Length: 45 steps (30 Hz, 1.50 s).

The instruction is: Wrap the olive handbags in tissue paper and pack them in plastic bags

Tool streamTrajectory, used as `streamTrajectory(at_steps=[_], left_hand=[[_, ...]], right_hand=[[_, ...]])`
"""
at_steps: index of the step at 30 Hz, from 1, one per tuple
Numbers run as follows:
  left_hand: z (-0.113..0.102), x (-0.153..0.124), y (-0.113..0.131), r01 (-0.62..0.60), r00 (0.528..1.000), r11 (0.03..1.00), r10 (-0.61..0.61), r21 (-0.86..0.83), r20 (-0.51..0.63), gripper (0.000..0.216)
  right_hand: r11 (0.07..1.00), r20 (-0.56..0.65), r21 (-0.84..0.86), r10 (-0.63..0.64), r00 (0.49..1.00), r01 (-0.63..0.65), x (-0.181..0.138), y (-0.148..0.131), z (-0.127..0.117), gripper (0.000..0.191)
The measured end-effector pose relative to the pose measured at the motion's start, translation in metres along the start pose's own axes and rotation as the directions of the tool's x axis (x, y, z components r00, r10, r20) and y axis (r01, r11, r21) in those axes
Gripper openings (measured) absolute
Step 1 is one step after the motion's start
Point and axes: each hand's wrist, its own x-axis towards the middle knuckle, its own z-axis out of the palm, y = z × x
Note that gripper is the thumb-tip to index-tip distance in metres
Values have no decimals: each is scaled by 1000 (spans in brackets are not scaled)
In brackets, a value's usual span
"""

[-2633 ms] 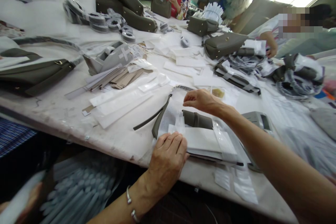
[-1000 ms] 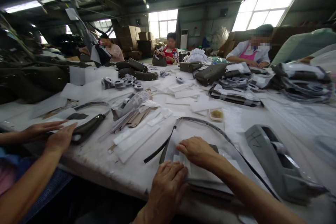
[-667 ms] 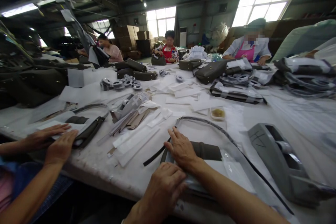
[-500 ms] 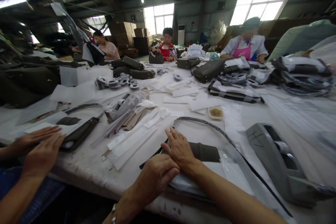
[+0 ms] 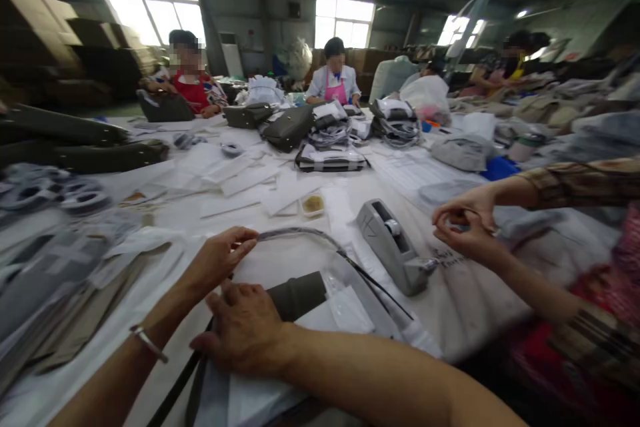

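A dark olive handbag (image 5: 300,295) lies flat in front of me, partly covered by white paper (image 5: 320,320) and clear plastic. Its long handle (image 5: 295,232), wrapped in film, arches across the table beyond it. My left hand (image 5: 217,263), with a bracelet at the wrist, pinches the handle's left end between thumb and fingers. Just nearer to me, my right hand (image 5: 245,327) rests palm down on the bag's left side, fingers apart. A thin black strap (image 5: 180,383) runs out from under that hand toward the front edge.
To the right of the bag stands a grey tape dispenser (image 5: 393,243). A co-worker's hands (image 5: 470,220) are close beyond it. Brown and white strips (image 5: 100,307) lie at left. Across the table are a small dish (image 5: 313,205), paper sheets and stacked bags (image 5: 333,140).
The view has swung to the right. My left hand has gone from beside my right wrist out to the handle and closed on it. My right hand has drawn back to the bag's near left side.
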Motion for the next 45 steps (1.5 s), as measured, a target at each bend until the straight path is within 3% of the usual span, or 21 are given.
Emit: streamTrajectory(at_steps=[4, 7, 14, 21, 24, 27, 31, 35, 39, 45], left_hand=[[24, 82, -22, -127, 992, 950, 120, 284, 42, 49], [40, 115, -29, -70, 995, 890, 33, 451, 91, 54], [60, 121, -34, 76, 986, 833, -143, 549, 81, 42], [71, 121, -28, 131, 986, 783, -166, 608, 1, 40], [58, 131, -31, 137, 985, 785, -175, 605, 3, 37], [23, 139, -51, 223, 971, 753, -226, 619, -75, 36], [-42, 130, -103, 406, 910, 647, -348, 645, -224, 36], [-87, 114, -158, 479, 867, 591, -434, 649, -244, 37], [-96, 113, -193, 466, 871, 618, -447, 633, -205, 38], [-89, 136, -214, 452, 890, 716, -407, 532, -208, 39]], right_hand=[[1000, 1, 10, 6, 1000, -6, 1, 6, -1, 64], [1000, -7, 29, 9, 1000, -8, 1, 5, 1, 63], [993, 26, 102, 55, 998, -57, 2, -2, 4, 44], [991, 108, 120, 44, 993, -56, 1, 0, 4, 35], [994, 91, 89, 56, 994, -64, 0, -2, 3, 47], [997, 91, 34, 69, 993, -73, 0, -3, 5, 62], [998, 83, -17, 54, 995, -53, 0, 5, 16, 65], [998, 45, -32, -53, 998, 54, -3, 24, 33, 68], [995, -32, -50, -92, 995, 91, -8, 31, 45, 70], [995, -102, -98, -34, 994, 24, -10, 25, 51, 67]])
